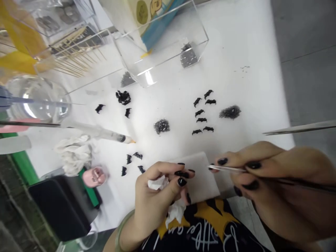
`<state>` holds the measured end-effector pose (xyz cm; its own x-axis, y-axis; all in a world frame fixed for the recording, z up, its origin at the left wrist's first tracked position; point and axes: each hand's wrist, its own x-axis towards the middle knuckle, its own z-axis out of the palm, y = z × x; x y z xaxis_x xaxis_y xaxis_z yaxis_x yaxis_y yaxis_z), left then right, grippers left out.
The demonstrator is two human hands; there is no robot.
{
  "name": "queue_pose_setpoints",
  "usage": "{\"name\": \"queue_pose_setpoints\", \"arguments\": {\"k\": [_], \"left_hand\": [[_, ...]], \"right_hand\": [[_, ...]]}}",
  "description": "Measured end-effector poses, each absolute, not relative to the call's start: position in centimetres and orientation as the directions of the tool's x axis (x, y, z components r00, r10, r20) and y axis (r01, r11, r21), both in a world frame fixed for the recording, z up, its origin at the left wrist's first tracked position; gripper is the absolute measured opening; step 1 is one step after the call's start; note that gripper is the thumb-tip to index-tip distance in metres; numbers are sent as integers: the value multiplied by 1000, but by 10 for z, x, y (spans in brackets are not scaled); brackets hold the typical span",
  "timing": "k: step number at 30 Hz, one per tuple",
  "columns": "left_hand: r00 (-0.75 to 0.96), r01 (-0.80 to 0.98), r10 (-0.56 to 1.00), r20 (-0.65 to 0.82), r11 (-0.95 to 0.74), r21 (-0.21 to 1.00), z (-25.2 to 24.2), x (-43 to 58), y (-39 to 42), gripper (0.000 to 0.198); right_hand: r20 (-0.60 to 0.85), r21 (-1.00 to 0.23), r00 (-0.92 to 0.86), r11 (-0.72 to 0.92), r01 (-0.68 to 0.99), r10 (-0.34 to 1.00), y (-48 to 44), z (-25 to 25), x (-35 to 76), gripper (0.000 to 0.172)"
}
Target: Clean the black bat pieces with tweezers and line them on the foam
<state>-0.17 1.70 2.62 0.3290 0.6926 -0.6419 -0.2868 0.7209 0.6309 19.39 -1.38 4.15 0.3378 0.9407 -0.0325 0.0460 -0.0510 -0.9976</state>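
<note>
Just this side of the white pad (202, 175), at the near edge of the tabletop (252, 87), both hands are busy: the left hand (157, 196) is curled shut around a wad of tissue (157, 183), its fingertips resting on the pad's left edge, while the right hand (265, 175) pinches a pair of tweezers (225, 168) whose tips sit over the pad's right edge. I cannot tell whether anything is caught in the tips. To do this well, I'd judge the left fingers should keep the pad pinned flat and the tweezers should come in low and lightly, so a small piece isn't flicked away. Beyond the pad, up and to the right, seven little black pieces (202, 115) lie in a loose group; left of the pad are four more (132, 162), and farther up-left two singles (99, 108) beside a small black clump (123, 97). Two dark glittery heaps sit in the open, one (161, 126) straight above the pad and one (230, 112) right of the seven; more dark grains lie in and against the clear box (162, 45) behind. One syringe (105, 133) lies left of the pad, a crumpled tissue (75, 154) near it, and one glass bowl (36, 101) farther left.
</note>
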Motion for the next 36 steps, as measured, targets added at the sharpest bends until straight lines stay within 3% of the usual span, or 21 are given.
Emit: {"name": "queue_pose_setpoints", "arguments": {"k": [3, 6, 16, 36], "left_hand": [[354, -322, 685, -637, 728, 605, 24, -1, 16, 12], [362, -326, 685, -632, 728, 603, 21, -1, 16, 12], [342, -352, 713, -613, 702, 620, 21, 1, 15, 13], [326, -340, 741, -587, 671, 659, 21, 1, 16, 14]], "right_hand": [[-9, -999, 28, -9, -34, 1000, -10, 34, 187, 38], [49, -995, -96, 40, -91, 994, -6, 22, 187, 44], [11, -986, -55, 1, -168, 998, -4, 13, 180, 30], [4, -976, -98, -18, -216, 995, -7, 9, 175, 22]]}}
